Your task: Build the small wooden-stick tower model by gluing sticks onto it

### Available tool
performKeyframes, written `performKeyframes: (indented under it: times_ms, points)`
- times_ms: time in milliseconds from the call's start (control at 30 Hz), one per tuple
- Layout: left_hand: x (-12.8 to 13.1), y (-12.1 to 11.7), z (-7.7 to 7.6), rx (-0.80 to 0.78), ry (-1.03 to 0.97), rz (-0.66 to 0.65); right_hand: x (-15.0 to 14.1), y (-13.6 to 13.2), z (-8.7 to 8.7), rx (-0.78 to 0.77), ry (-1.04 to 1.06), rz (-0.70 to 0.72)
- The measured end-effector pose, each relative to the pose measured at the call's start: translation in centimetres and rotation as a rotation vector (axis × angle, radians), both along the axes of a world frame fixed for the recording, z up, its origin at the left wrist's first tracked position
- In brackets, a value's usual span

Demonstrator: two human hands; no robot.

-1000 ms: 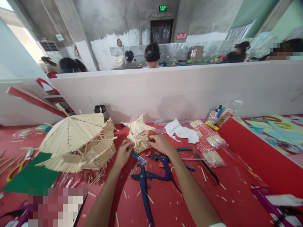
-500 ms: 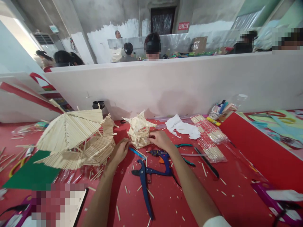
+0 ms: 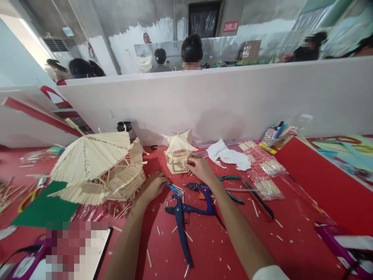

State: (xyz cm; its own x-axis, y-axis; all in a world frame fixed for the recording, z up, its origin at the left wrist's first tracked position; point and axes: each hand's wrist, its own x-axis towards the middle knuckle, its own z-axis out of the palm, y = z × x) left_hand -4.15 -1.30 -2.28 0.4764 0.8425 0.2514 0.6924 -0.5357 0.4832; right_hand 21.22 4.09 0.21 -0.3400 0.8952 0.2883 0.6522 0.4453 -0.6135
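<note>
A small pavilion model [image 3: 178,143] of pale wooden sticks stands upright on the red table. My right hand [image 3: 201,169] is at its lower right side, thumb and fingertips closed on the edge; the exact contact is partly hidden. My left hand [image 3: 154,186] is low over the table, apart from the model. Its fingers are loosely bent, with nothing visible in them, and their tips are close to a slim blue tool [image 3: 175,189]. Nearer me lie a blue glue gun [image 3: 207,200] and a blue-handled cutter [image 3: 181,229].
A larger stick pavilion [image 3: 90,163] stands at the left by green card [image 3: 49,208]. Packs of sticks [image 3: 262,171], white tissue [image 3: 225,154] and teal-handled pliers [image 3: 231,178] lie right. A white partition [image 3: 163,105] closes off the back. Stick scraps litter the table.
My left hand has come away from the small pavilion and moved down toward the blue tool. The model has turned somewhat and sits level, with my right hand still at it. The view has shifted slightly.
</note>
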Motion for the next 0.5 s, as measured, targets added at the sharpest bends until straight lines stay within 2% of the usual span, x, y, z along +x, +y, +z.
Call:
performKeyframes:
  times_ms: [267,500]
  points:
    - [0.1,-0.2,-0.4,-0.106,-0.015,-0.017,0.4,-0.4,1.0,-0.026,-0.009,0.050]
    - [0.4,-0.9,-1.0,-0.116,-0.085,-0.045,0.3,-0.4,1.1,-0.022,-0.013,0.054]
